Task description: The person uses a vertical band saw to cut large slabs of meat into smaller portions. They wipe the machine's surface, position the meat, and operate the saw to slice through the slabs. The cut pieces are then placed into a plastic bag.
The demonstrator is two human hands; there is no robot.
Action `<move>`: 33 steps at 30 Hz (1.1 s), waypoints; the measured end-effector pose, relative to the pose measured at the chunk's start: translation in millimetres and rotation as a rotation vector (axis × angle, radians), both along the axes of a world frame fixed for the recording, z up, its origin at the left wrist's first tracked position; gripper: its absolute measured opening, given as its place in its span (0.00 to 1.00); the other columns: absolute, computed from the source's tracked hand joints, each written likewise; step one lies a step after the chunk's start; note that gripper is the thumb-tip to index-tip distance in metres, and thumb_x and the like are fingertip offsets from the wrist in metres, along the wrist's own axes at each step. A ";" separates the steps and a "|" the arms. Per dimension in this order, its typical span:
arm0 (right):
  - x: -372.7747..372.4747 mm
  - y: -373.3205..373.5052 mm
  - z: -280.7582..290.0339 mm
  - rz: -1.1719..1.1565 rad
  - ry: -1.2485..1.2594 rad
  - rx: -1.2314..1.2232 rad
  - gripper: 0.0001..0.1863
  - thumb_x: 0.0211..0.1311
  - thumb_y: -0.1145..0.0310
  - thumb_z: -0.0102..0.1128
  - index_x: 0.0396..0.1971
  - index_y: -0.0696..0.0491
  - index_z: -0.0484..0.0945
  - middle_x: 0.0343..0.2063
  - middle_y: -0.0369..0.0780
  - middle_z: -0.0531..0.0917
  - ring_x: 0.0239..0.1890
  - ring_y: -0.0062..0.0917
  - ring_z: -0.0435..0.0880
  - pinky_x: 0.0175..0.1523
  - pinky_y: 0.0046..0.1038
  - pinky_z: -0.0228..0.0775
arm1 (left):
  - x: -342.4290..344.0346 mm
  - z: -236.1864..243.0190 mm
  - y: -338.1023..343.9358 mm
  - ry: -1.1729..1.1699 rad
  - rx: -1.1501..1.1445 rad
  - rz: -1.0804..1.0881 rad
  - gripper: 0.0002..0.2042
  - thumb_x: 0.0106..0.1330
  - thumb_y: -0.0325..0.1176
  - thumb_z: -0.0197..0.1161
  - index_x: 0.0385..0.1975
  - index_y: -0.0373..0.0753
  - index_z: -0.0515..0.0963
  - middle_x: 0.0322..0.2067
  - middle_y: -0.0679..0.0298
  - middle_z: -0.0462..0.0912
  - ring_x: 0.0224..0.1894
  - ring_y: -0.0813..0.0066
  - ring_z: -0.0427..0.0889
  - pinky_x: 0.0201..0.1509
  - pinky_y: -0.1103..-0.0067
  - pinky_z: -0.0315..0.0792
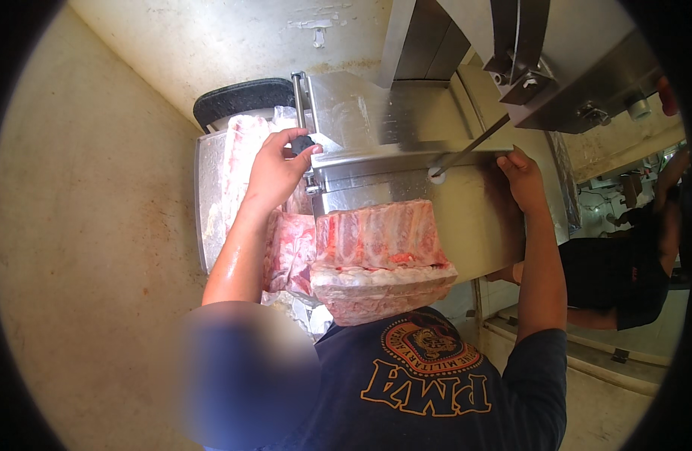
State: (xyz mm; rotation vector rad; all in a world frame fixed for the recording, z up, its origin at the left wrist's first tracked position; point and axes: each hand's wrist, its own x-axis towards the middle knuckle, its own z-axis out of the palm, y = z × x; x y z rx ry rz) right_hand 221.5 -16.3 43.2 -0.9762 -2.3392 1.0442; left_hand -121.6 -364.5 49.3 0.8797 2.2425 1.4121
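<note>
My left hand grips a black knob at the left end of a steel fence plate on a meat band saw. My right hand rests on the right part of the steel saw table, fingers curled at its edge, next to a thin diagonal rod. A slab of pork ribs, pink with pale fat, lies on the table in front of my chest, between my arms.
More raw rib slabs lie on a steel tray to the left, a black wheel behind them. The saw's upper housing hangs at the top right. Another person in a dark shirt stands on the right. Beige floor surrounds the machine.
</note>
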 end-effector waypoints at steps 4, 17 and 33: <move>-1.8 -2.4 -2.0 -0.040 0.069 0.032 0.16 0.69 0.61 0.65 0.43 0.60 0.82 0.37 0.42 0.85 0.42 0.28 0.81 0.54 0.29 0.71 | -1.7 -4.6 0.4 -0.007 0.010 0.008 0.20 0.63 0.37 0.76 0.52 0.36 0.82 0.47 0.55 0.82 0.37 0.73 0.82 0.42 0.77 0.79; 1.1 0.6 -3.4 -0.022 0.039 0.084 0.15 0.68 0.61 0.67 0.37 0.61 0.80 0.32 0.45 0.81 0.38 0.28 0.78 0.53 0.28 0.71 | 9.3 26.5 -10.7 0.567 -0.021 -0.094 0.17 0.56 0.26 0.74 0.46 0.36 0.83 0.38 0.53 0.80 0.44 0.52 0.81 0.50 0.66 0.76; -0.9 -2.1 3.9 -0.001 0.010 0.025 0.09 0.70 0.70 0.62 0.41 0.61 0.81 0.39 0.35 0.81 0.44 0.20 0.75 0.56 0.23 0.66 | 5.2 39.5 -8.4 0.643 -0.046 -0.246 0.15 0.55 0.19 0.68 0.44 0.35 0.83 0.39 0.53 0.82 0.44 0.50 0.81 0.49 0.65 0.76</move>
